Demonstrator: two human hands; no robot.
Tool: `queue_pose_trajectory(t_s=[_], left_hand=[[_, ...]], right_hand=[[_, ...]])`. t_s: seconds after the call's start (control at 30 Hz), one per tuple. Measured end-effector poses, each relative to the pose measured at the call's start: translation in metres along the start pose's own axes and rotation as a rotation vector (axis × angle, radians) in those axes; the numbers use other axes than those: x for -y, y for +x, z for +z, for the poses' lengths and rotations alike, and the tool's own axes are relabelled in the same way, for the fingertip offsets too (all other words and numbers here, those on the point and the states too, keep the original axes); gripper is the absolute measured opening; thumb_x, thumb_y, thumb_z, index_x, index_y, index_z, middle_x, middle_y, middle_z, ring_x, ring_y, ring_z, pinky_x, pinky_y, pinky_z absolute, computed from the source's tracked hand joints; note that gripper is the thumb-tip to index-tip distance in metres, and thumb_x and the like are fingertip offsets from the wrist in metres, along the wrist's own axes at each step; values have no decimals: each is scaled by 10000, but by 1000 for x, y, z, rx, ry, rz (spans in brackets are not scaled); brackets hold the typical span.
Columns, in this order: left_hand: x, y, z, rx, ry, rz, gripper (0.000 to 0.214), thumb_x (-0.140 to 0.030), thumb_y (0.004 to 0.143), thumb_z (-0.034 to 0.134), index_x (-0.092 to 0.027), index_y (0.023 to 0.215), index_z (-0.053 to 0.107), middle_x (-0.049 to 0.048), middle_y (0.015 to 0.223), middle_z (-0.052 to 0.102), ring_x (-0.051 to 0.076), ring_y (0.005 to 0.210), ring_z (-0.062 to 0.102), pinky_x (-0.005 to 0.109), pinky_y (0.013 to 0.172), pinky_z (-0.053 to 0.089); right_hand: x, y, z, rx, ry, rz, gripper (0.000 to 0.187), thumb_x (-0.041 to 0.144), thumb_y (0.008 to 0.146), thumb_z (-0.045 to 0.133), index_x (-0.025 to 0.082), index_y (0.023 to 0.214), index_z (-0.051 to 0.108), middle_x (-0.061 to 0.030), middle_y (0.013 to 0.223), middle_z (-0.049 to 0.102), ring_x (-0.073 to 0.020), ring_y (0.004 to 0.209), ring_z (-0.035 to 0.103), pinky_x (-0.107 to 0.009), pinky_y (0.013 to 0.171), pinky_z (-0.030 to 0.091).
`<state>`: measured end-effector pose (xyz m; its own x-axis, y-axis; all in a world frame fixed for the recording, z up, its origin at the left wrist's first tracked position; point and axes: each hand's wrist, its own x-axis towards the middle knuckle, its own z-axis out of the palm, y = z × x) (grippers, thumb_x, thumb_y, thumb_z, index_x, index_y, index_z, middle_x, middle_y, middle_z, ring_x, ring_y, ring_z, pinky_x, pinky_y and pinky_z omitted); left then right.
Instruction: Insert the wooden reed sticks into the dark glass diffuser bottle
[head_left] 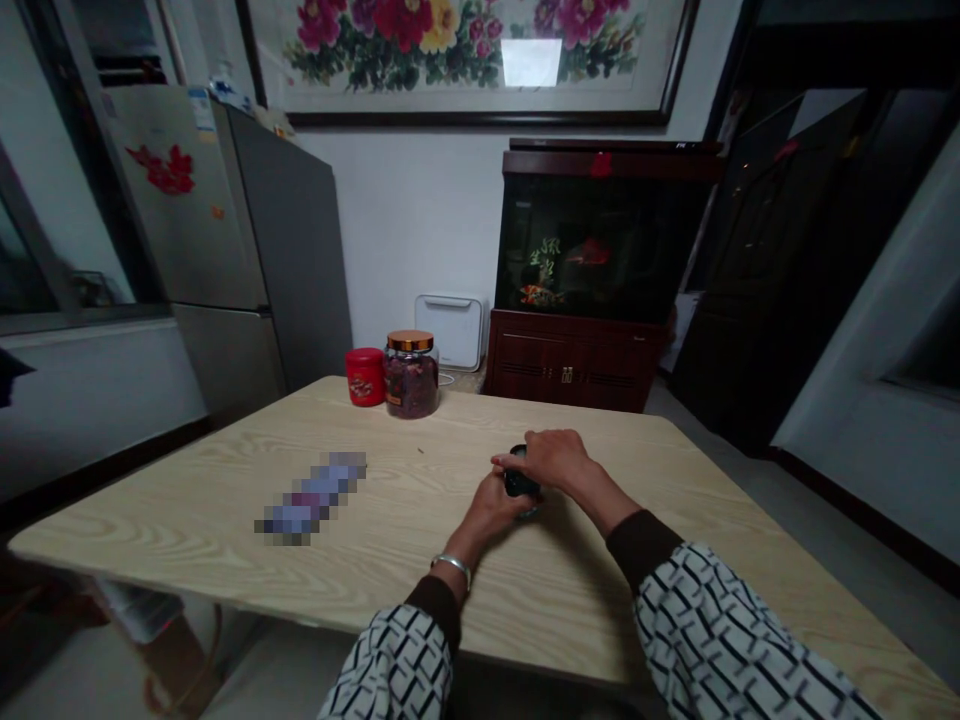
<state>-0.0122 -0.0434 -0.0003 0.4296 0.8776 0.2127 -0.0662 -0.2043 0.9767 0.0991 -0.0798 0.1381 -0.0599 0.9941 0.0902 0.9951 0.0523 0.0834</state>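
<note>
- as both of the person's bare hands meet over the pale wood-grain table [375, 560], a small black-topped container [521, 482] sits between them, on the table's right half; a glassy edge shows just beneath it, though i cannot make out the rest of its body
- the left hand [496, 507] is on the near, left side of the container; its fingers look wrapped about the side, seemingly holding it steady
- the right hand [559, 458] comes over from the right and lies higher; its fingers bend across the top, one reaching left past the dark part; whether they pinch it or only rest there, i cannot tell
- so the container lies to the right of the left palm and to the left of the right knuckles; both hands touch it, neither being clearly the nearer; its long axis is mostly covered, so i would not swear to upright or tilted
- a silver bangle [451, 568] rings the left wrist; the patterned sleeves [712, 600] end in brown cuffs
- well apart, on the table's left, lies an oblong item [313, 500] blurred past naming
- at the far edge a red canister [366, 378] stands just beside a copper-lidded jar [411, 388] full of something dark reddish; behind, against the wall, are a fish tank [600, 250] and a refrigerator [195, 240]
</note>
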Motion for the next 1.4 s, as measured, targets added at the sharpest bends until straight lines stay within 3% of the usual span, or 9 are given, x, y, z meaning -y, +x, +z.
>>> queue_pose_trajectory(t_s=[0.2, 0.33, 0.53, 0.63, 0.73, 0.93, 1.1, 1.17, 1.4], left_hand=[[2, -2, -2, -125, 251, 117, 519, -361, 644, 803, -140, 1081, 631, 60, 925, 695, 217, 831, 626, 294, 726, 473], [0, -4, -4, -116, 267, 157, 550, -355, 653, 805, -144, 1124, 616, 73, 977, 703, 226, 872, 631, 313, 774, 483], [1, -3, -2, -95, 241, 90, 493, -317, 653, 792, -125, 1082, 645, 72, 910, 705, 216, 814, 637, 299, 724, 481], [-1, -5, -3, -109, 273, 121, 519, -335, 654, 799, -139, 1101, 625, 67, 937, 704, 210, 820, 630, 288, 716, 477], [-2, -6, -4, -97, 256, 150, 551, -357, 658, 806, -139, 1124, 609, 74, 968, 703, 217, 853, 631, 288, 727, 475], [1, -5, -3, -85, 223, 105, 502, -318, 665, 787, -134, 1106, 631, 72, 943, 702, 223, 855, 637, 293, 737, 478], [0, -5, -4, -103, 221, 120, 579, -320, 630, 817, -140, 1141, 612, 68, 959, 700, 226, 875, 630, 310, 773, 485], [-1, -5, -4, -99, 203, 128, 586, -287, 627, 816, -139, 1155, 610, 67, 985, 699, 228, 902, 630, 315, 800, 486], [-2, -7, -2, -103, 209, 133, 554, -237, 635, 792, -144, 1150, 613, 58, 981, 705, 210, 873, 633, 281, 749, 474]], right_hand=[[-14, 11, -10, 145, 74, -177, 537, 536, 817, 555, 178, 1205, 653, -179, 1214, 647, -332, 1130, 597, -442, 915, 438], [-30, 13, -16, 162, 346, -493, 898, 393, 733, 674, 208, 1517, 277, -136, 1545, 337, -271, 1387, 356, -400, 1062, 348], [-13, 12, -14, 123, 63, -75, 652, 630, 834, 500, 130, 1242, 599, -229, 1221, 626, -389, 1160, 563, -561, 989, 337], [-14, 12, -17, 197, 74, -238, 539, 483, 804, 599, 186, 1253, 599, -173, 1240, 625, -330, 1164, 569, -475, 977, 382], [-19, 15, -20, 181, 239, -459, 831, 374, 731, 688, 204, 1473, 355, -145, 1485, 420, -276, 1321, 442, -374, 1015, 390], [-13, 15, -22, 195, 76, -88, 634, 603, 826, 521, 104, 1206, 612, -238, 1185, 639, -390, 1099, 598, -508, 904, 440], [-18, 14, -24, 227, 202, -329, 884, 485, 726, 684, 184, 1484, 344, -177, 1439, 463, -297, 1207, 554, -369, 937, 456], [-19, 15, -23, 189, 170, -261, 930, 580, 718, 672, 160, 1484, 350, -201, 1448, 446, -318, 1218, 545, -381, 943, 451], [-10, 17, -23, 204, 91, -278, 367, 488, 781, 633, 194, 987, 707, -127, 1042, 716, -274, 962, 651, -317, 747, 457]])
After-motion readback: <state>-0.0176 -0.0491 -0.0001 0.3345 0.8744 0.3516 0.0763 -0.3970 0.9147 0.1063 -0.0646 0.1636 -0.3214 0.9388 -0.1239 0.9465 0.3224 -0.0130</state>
